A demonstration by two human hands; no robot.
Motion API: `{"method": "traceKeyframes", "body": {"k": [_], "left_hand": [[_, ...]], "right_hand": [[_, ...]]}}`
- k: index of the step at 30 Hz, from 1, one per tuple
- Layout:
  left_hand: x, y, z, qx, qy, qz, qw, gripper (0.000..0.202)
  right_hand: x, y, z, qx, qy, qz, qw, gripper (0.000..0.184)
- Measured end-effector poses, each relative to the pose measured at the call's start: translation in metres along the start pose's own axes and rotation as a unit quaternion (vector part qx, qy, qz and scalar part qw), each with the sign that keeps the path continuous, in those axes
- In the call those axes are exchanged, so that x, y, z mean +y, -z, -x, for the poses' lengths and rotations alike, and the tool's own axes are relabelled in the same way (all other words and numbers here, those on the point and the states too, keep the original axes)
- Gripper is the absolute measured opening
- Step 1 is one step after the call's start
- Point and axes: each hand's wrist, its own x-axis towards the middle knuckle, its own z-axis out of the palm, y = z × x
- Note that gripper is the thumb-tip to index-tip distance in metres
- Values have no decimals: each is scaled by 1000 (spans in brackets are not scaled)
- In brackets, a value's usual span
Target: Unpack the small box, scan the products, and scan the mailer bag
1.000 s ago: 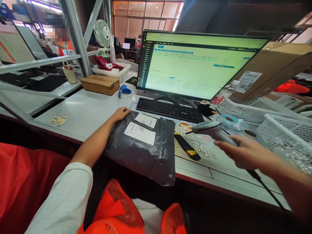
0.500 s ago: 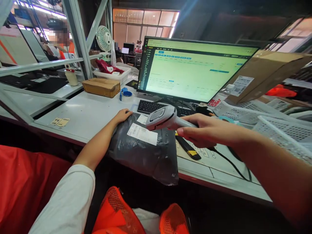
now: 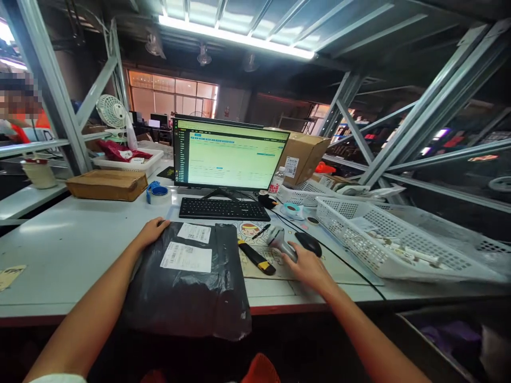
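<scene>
A black plastic mailing bag [image 3: 187, 292] with two white printed labels [image 3: 186, 257] lies at the table's front edge, overhanging it slightly. My left hand [image 3: 154, 231] rests on the bag's far left corner, fingers spread loosely. My right hand [image 3: 305, 266] is closed around the handle of a grey barcode scanner [image 3: 277, 238], which lies low on the printed desk mat [image 3: 255, 234], its cable running off to the right. A black and yellow utility knife [image 3: 256, 258] lies between bag and scanner.
Behind are a keyboard [image 3: 223, 209], a lit monitor [image 3: 229, 157] and a black mouse [image 3: 308, 243]. White mesh baskets [image 3: 359, 239] fill the right side. A flat cardboard box [image 3: 107, 184] and blue tape [image 3: 157, 192] sit far left. A person stands behind the left racking.
My right hand picked up the scanner, held it over the bag's labels, then carried it back right and down onto the mat. The camera has tilted up. My left hand stayed on the bag.
</scene>
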Motion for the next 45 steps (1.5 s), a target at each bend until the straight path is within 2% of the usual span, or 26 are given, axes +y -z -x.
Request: {"method": "traceKeyframes", "body": {"k": [3,5,7,9,11,14,17,21,25,35,45], "left_hand": [[0,0,0,4,0,2,1000,53],[1,0,0,-3,4,6,1000,54],[3,1,1,-10,15,11,1000,56],[4,1,1,-13,27,16,999,57],[5,1,2,-10,33,17,999,58],[6,1,3,-5,34,18,999,59],[8,1,3,-5,34,20,999,61],[12,4,6,-17,47,21,999,64],[15,5,8,-17,58,13,998,67],[11,3,7,-16,48,15,999,66],[15,3,8,-6,46,30,998,66]], "right_hand": [[10,-27,13,15,-29,21,999,62],[21,-33,12,33,-24,39,998,64],[40,-31,-3,79,-1,51,996,64],[66,-25,-27,137,24,53,989,59],[93,-20,-55,169,36,54,983,53],[121,-26,-84,175,36,53,982,46],[135,-44,-95,174,49,48,982,42],[145,-69,-93,188,60,42,979,46],[150,-81,-92,206,53,38,976,47],[152,-85,-94,219,47,26,974,45],[151,-84,-95,196,20,14,980,50]]}}
